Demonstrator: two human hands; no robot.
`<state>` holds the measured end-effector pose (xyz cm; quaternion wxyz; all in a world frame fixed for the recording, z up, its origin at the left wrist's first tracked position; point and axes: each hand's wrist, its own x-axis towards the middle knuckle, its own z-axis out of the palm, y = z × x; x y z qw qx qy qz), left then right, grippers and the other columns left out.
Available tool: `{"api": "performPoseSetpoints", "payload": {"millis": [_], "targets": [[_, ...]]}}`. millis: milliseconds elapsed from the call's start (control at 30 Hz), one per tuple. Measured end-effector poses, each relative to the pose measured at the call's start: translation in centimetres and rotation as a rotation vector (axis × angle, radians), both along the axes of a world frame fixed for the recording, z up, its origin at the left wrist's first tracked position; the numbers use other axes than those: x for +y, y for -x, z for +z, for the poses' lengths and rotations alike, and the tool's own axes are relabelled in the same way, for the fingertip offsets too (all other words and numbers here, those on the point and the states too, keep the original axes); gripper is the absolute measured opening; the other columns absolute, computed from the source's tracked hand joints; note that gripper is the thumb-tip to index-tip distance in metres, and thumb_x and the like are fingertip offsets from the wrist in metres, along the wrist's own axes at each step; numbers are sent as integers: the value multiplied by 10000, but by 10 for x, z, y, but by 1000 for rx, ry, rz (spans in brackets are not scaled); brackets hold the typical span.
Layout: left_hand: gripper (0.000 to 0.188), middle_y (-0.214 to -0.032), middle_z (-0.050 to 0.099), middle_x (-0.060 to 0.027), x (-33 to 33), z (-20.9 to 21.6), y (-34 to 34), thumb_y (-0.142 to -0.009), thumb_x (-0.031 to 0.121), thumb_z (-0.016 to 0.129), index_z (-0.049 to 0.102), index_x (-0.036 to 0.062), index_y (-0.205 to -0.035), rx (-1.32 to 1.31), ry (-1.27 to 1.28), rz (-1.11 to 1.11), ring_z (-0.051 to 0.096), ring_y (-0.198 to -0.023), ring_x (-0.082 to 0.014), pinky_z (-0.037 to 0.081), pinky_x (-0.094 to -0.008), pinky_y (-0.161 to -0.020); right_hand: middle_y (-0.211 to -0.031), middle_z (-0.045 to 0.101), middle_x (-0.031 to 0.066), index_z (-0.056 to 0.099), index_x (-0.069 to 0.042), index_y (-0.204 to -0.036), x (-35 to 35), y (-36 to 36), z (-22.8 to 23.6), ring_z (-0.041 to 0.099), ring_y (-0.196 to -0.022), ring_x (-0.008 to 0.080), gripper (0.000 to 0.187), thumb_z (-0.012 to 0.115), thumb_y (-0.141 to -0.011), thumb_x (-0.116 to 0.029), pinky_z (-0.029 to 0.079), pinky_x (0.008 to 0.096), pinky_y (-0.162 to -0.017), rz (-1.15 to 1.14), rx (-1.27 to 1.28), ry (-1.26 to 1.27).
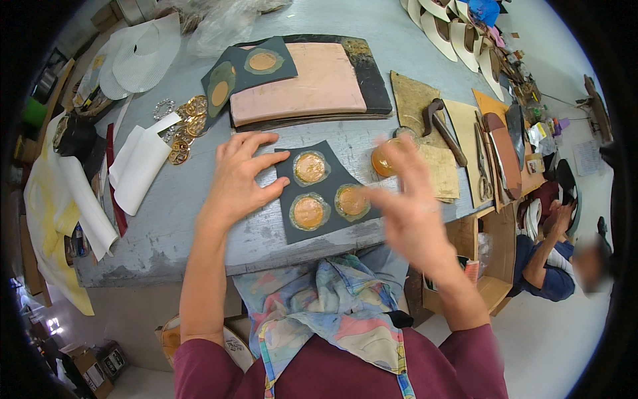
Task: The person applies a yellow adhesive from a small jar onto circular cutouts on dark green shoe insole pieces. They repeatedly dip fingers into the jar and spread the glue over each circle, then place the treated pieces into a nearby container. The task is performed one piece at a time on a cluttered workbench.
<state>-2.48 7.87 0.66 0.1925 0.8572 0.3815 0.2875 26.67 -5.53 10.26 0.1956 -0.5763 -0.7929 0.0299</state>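
A dark green-grey sheet (pixel 297 231) lies on the table before me, bearing three round tan discs, each ringed by a wet-looking translucent patch. My left hand (pixel 240 174) rests at its left edge with fingers spread, the thumb and index fingertip touching the sheet. Over its right side is my right hand (pixel 415 216), smeared by motion; one finger points toward the right-hand disc (pixel 352 201), and I cannot tell whether it touches. Just behind that hand stands a jar of amber liquid (pixel 382 161), partly covered by the blurred fingers.
A pink-topped slab (pixel 302 83) lies farther back, with more dark pieces (pixel 279 70) on its corner. Gold rings (pixel 189 123) and a white roll (pixel 139 166) are at left. A curved-headed hammer (pixel 448 136) and scissors (pixel 482 163) lie at right. Another person (pixel 548 259) sits far right.
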Motion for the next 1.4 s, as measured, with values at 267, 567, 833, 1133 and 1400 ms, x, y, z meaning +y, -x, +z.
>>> {"api": "performPoseSetpoints", "payload": {"millis": [267,567,833,1133,1400], "targets": [[475,-1486,697,-55,-1,4,1,-769,290,969,879,145,-1211,0,-8,-29,547,-1451,-328,391,-513,-1202,-1738,486,224,879,-164,-1138,44,-62,-10,327,-1666,501,440,702,-804,61,340,601,-1334,-202,-373,60],[508,-1501,693,-62,-2,5,0,-739,241,977,871,145,-1227,10,12,-23,535,-1481,-325,391,-509,-1224,-1704,517,238,761,-89,-1073,49,-68,-6,301,-1682,501,342,667,-805,102,336,624,-1335,-158,-385,93],[488,-1504,691,-69,-1,8,2,-766,224,958,862,141,-1237,15,10,-36,547,-1475,-323,404,-504,-1218,-1700,540,158,702,-76,-1068,32,-73,26,288,-1701,457,458,546,-745,208,348,550,-1350,-186,-193,157],[428,-1491,697,-67,1,4,3,-826,192,906,846,132,-1246,-43,-21,-32,566,-1438,-313,426,-484,-1182,-1758,474,212,697,-13,-1504,31,-62,101,393,-1678,385,746,501,-811,183,322,501,-1357,-120,235,-420],[425,-1506,696,-79,-1,0,3,-817,195,906,848,108,-1229,-47,-22,-27,551,-1471,-331,409,-499,-1214,-1652,608,204,875,-116,-1174,17,-68,92,359,-1679,445,589,537,-793,180,339,487,-1356,-228,-297,248]]}}
